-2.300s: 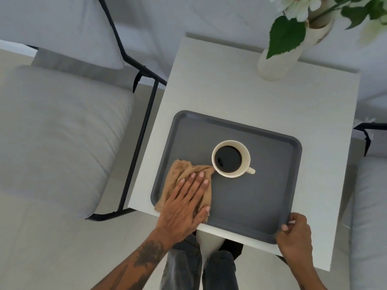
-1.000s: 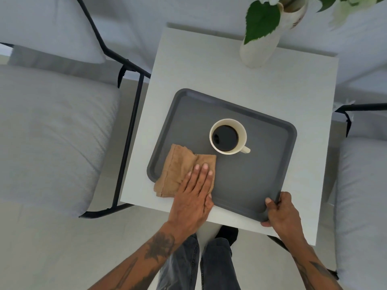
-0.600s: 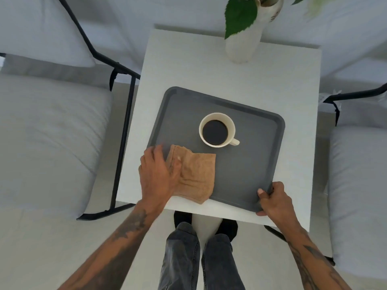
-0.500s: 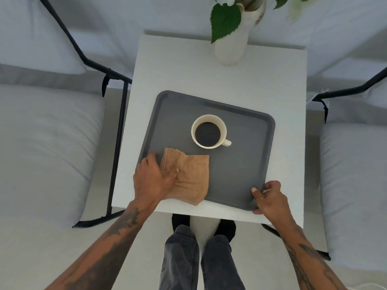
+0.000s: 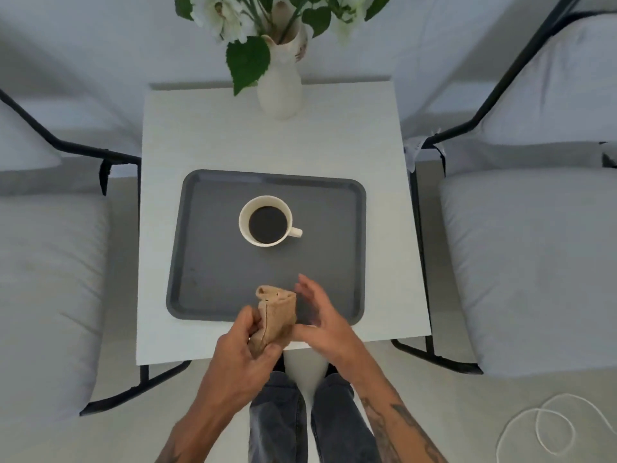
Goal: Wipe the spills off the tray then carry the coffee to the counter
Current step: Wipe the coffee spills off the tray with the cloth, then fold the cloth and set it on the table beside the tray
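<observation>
A dark grey tray [image 5: 213, 279] lies on a small white table [image 5: 207, 128]. A cream cup of black coffee [image 5: 267, 221] stands in the tray's middle, handle pointing right. My left hand [image 5: 243, 345] holds a folded tan cloth [image 5: 275, 315] upright above the tray's near edge. My right hand [image 5: 320, 319] is right beside the cloth with its fingers spread, its thumb side against the cloth's lower edge. Faint smudges show on the tray's left part.
A white vase with flowers [image 5: 279, 85] stands at the table's far edge. Grey cushioned chairs with black frames flank the table on the left [image 5: 46, 279] and right [image 5: 527, 262]. A white cord [image 5: 541, 429] lies on the floor at the lower right.
My left hand lifted the cloth off the tray and now holds it folded and upright. My right hand let go of the tray's near right corner and moved next to the cloth.
</observation>
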Motion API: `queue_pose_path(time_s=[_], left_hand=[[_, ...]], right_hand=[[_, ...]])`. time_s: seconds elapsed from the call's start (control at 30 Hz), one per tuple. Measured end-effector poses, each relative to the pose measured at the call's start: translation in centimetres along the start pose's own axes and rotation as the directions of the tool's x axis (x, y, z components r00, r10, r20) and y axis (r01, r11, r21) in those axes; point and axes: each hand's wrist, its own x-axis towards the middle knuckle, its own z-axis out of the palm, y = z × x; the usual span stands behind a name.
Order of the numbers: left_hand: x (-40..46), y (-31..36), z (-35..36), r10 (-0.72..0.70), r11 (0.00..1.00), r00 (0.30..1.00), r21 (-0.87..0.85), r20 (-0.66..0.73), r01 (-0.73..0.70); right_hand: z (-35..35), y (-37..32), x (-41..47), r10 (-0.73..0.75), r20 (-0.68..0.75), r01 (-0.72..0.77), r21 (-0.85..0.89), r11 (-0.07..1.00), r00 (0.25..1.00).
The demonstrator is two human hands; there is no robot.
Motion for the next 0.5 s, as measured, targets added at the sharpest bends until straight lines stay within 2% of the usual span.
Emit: queue_pose_path(time_s=[0.07, 0.1, 0.2, 0.3, 0.37, 0.4, 0.43, 0.47, 0.5], left_hand=[[-1.4, 2.1, 0.9, 0.020, 0.982, 0.997, -0.191, 0.070, -0.006], [-1.8, 2.7, 1.5, 0.020, 0.965, 0.994, -0.261, 0.107, 0.008], [-2.2, 3.8, 3.9, 0.050, 0.935, 0.956, -0.349, 0.289, 0.057], [-1.5, 3.5, 6.2, 0.013, 0.940, 0.880, -0.306, 0.474, 0.151], [-0.9, 3.4, 6.7, -0.056, 0.939, 0.853, -0.263, 0.518, 0.222], [-0.4, 3.0, 6.6, -0.083, 0.940, 0.861, -0.247, 0.502, 0.235], [0.1, 2.6, 6.0, -0.111, 0.952, 0.898, -0.215, 0.425, 0.220], [0.8, 1.9, 5.1, -0.141, 0.970, 0.953, -0.156, 0.270, 0.187], [1.6, 1.0, 3.6, -0.151, 0.986, 0.987, -0.066, 0.053, 0.155]], right_hand=[[-2.0, 0.3, -2.1, 0.031, 0.113, -0.055, 0.214, 0.975, 0.993], [-3.2, 0.3, -3.5, 0.034, 0.150, -0.072, 0.256, 0.964, 0.988], [-6.9, 0.4, -7.6, 0.059, 0.228, -0.101, 0.178, 0.979, 0.972], [-10.7, 1.4, -10.5, 0.133, 0.172, -0.150, 0.092, 0.984, 0.976], [-12.2, 1.6, -11.9, 0.161, 0.135, -0.163, 0.003, 0.987, 0.978], [-12.7, 1.6, -12.5, 0.155, 0.100, -0.148, -0.072, 0.986, 0.983], [-13.3, 1.6, -12.9, 0.143, 0.034, -0.136, -0.169, 0.976, 0.989], [-13.8, 1.4, -13.4, 0.126, -0.042, -0.133, -0.268, 0.954, 0.991], [-14.3, 1.4, -13.8, 0.106, -0.091, -0.131, -0.355, 0.926, 0.990]])
